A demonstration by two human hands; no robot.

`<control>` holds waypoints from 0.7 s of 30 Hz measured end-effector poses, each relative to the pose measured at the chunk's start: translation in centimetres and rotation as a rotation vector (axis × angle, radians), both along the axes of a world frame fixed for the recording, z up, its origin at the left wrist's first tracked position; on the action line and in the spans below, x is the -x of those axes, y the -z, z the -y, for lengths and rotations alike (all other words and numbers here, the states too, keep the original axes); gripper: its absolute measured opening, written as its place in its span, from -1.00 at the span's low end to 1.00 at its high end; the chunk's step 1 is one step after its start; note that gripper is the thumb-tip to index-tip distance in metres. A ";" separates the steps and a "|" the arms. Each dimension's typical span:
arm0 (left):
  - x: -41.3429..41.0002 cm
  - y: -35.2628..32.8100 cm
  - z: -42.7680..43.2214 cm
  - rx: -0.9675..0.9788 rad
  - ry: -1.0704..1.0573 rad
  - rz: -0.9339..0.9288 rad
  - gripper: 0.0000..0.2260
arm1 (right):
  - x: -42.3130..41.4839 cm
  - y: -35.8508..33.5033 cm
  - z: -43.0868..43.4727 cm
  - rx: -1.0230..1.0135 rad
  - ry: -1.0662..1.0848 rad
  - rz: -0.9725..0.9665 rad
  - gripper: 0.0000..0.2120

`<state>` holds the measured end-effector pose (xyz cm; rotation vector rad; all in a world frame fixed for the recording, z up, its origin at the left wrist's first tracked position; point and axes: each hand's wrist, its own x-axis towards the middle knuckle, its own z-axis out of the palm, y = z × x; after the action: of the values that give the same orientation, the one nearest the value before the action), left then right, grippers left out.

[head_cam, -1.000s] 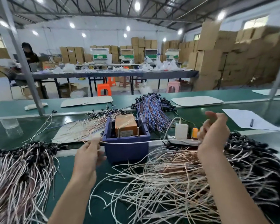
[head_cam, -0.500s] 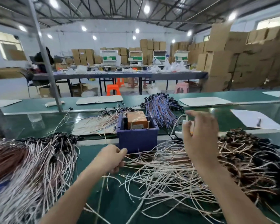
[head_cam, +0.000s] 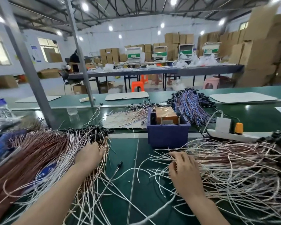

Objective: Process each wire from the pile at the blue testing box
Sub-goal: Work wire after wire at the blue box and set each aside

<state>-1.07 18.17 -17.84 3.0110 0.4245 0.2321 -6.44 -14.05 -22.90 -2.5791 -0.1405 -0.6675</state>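
**Wire selection under way; nothing at the tester**

Finding. The right hand [head_cam: 183, 169] lies on the near edge of the loose heap of thin white and pink wires [head_cam: 225, 168]. Its grip is half closed, with the fingers bent and their tips among the bare wire ends. I cannot tell whether a single strand is actually pinched. The left hand [head_cam: 89, 155] is sunk into the dense pile of pink, white and copper-brown wires with black end caps [head_cam: 55, 151]. Strands hide its fingers, so the state of that grip cannot be told either.

Location. The dark blue open-topped plastic testing box [head_cam: 167, 133] stands beyond the right grip and slightly to its left, and beyond and to the right of the left grip. It is apart from both. An orange-brown block [head_cam: 166, 115] sits inside it. Neither grip has a wire at the box.

Assessment. The step in hand appears to be singling out the next wire.

Recommendation.
- Take one strand by its free end and draw it along its own length, not upward. The strands under the right grip cross heavily and will drag their neighbours.
- Confirm that only one wire is held before carrying it forward.
- Stray single wires lie on the green tabletop [head_cam: 125, 148] between the grips and should not be confused with the pick.
- The white power strip [head_cam: 225, 135], beyond and to the right of the right grip, borders the heap, so a pulled loop could snag there.
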 end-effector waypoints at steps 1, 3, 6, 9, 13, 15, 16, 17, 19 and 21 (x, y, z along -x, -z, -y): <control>-0.5 0.1 -0.1 0.002 -0.027 -0.004 -0.60 | 0.0 0.0 0.0 -0.017 -0.003 0.004 -0.69; -1.4 0.0 0.0 0.002 -0.086 -0.026 -0.60 | -0.1 0.0 0.0 -0.024 -0.008 -0.001 -0.68; -2.9 -0.1 0.4 -0.007 -0.128 -0.018 -0.64 | -0.2 0.3 0.1 -0.038 -0.013 -0.010 -0.68; -4.2 0.1 0.2 -0.078 -0.076 0.000 -0.73 | -0.3 0.5 0.2 -0.063 -0.023 0.021 -0.70; -5.8 0.2 -0.1 -0.152 -0.096 -0.021 -0.68 | -0.3 0.6 0.2 -0.118 -0.034 0.056 -0.72; -6.6 0.3 -0.1 -0.194 -0.107 -0.028 -0.56 | -0.3 0.5 0.3 -0.164 -0.039 0.039 -0.73; -7.0 0.3 -0.1 -0.206 -0.115 -0.036 -0.53 | -0.3 0.4 0.3 -0.184 -0.047 0.031 -0.74; -7.4 0.3 -0.1 -0.211 -0.127 -0.047 -0.55 | -0.2 0.3 0.4 -0.203 -0.056 0.029 -0.75; -8.2 -0.1 0.1 -0.183 -0.180 -0.066 -0.59 | -0.1 0.0 0.4 -0.242 -0.067 0.023 -0.78; -9.0 -0.6 0.3 -0.053 -0.271 -0.064 -0.62 | 0.1 -0.2 0.3 -0.262 -0.071 0.021 -0.81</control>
<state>7.95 17.89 -17.26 3.0111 0.8460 0.1682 -6.52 -14.39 -22.68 -2.3062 -0.1405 -0.6408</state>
